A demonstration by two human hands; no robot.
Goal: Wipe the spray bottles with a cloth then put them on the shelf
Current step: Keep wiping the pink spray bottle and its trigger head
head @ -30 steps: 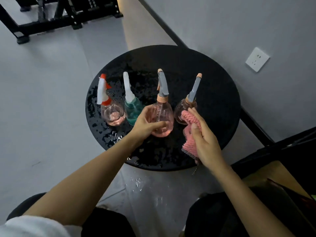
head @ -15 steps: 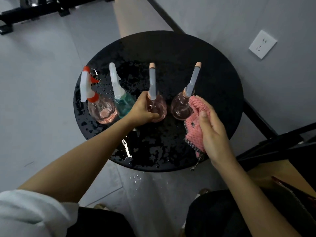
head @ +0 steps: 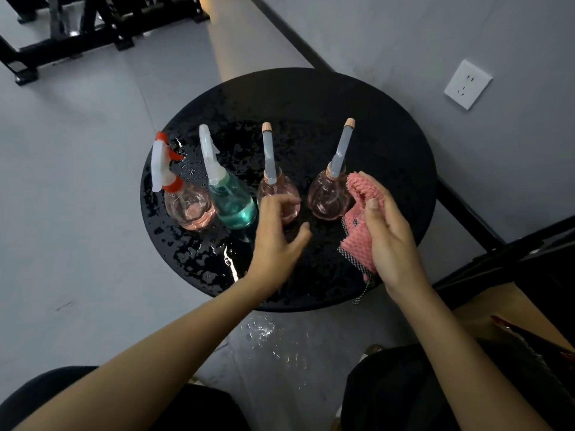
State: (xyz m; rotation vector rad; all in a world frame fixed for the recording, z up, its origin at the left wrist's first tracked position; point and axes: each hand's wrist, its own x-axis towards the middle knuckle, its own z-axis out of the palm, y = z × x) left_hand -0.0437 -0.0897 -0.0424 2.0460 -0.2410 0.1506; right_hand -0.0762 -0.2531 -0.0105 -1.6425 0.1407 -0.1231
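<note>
Several spray bottles stand in a row on a wet round black table. From the left: a clear pink bottle with a red and white trigger, a teal bottle, a pink bottle with a grey nozzle and a second such pink bottle. My left hand hovers just in front of the third bottle, fingers loosely spread, holding nothing. My right hand holds a pink cloth beside the rightmost bottle.
Water drops lie on the table top and on the grey floor below its front edge. A white wall socket is at the right. A black metal frame stands at the back left, and dark furniture sits to the right.
My left hand has let go of the third bottle and drawn back from it. The bottle now stands on the table. My right hand still holds the cloth by the rightmost bottle.
</note>
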